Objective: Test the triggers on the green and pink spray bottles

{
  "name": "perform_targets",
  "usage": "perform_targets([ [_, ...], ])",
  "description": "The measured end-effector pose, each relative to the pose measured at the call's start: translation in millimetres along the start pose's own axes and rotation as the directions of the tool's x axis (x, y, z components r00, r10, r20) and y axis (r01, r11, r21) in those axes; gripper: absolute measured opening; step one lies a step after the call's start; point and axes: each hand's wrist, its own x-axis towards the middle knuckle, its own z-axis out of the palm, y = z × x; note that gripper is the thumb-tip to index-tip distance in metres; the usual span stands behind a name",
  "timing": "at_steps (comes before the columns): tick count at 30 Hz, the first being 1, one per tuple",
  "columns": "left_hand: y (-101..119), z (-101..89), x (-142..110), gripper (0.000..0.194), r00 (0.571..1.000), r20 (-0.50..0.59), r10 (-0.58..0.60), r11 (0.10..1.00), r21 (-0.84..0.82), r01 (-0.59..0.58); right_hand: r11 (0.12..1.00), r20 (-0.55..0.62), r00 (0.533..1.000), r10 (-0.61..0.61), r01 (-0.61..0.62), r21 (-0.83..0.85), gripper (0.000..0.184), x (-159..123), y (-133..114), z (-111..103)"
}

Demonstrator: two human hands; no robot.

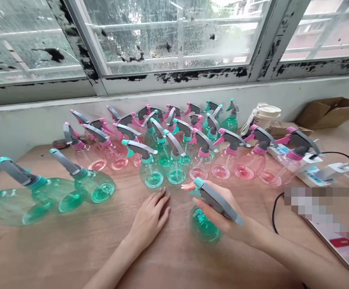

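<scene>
Left of the bottle cluster (174, 144), a mix of pink and green sprayers, three green bottles (54, 192) sit apart on the table (168, 249). Before the cluster's middle, the left hand (152, 210) lies palm down on the table, fingers outstretched and loosely together, with nothing visible in its grasp. Farther right, also in front of the cluster, is the held bottle (206, 226), green, with the right hand (222, 196) wrapped about its neck. This bottle lies to the left hand's right, apart from it, so the right hand is nearer. Its grey head runs lengthwise from a nozzle towards the cluster back to the right wrist; I cannot tell whether its base touches the table. Beside the cluster's right end lies a white power strip (308, 162).
</scene>
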Motion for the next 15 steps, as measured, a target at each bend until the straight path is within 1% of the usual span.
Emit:
perform_targets([
  [2, 0.5, -1.2, 0.0, 0.032, 1.000, 0.001, -0.002, 1.000, -0.014, 0.002, 0.999, -0.014, 0.999, 0.040, -0.040, -0.018, 0.024, -0.4, 3.5, -2.8],
  [4, 1.1, -2.5, 0.2, 0.032, 1.000, 0.008, -0.006, 1.000, -0.026, 0.006, 0.998, -0.043, 0.998, 0.048, -0.050, -0.047, 0.022, 0.0, 7.5, -5.9],
  [6, 2.1, -3.6, 0.6, 0.032, 1.000, 0.016, -0.012, 0.999, -0.032, 0.013, 0.996, -0.067, 0.998, 0.012, -0.018, -0.086, 0.017, 0.9, 10.8, -8.5],
  [9, 3.5, -4.5, 1.3, 0.033, 1.000, 0.017, -0.023, 0.999, -0.049, 0.024, 0.989, -0.088, 0.994, -0.057, 0.045, -0.142, 0.004, 2.3, 12.8, -10.4],
  [12, 3.7, -4.5, 1.6, 0.034, 1.000, 0.015, -0.028, 0.998, -0.053, 0.028, 0.982, -0.103, 0.992, -0.077, 0.058, -0.180, 0.014, 3.4, 12.1, -10.6],
  [15, 2.9, -3.8, 1.3, 0.034, 0.999, 0.021, -0.025, 0.999, -0.036, 0.026, 0.988, -0.077, 0.996, -0.043, 0.031, -0.152, 0.011, 4.4, 10.6, -10.8],
])
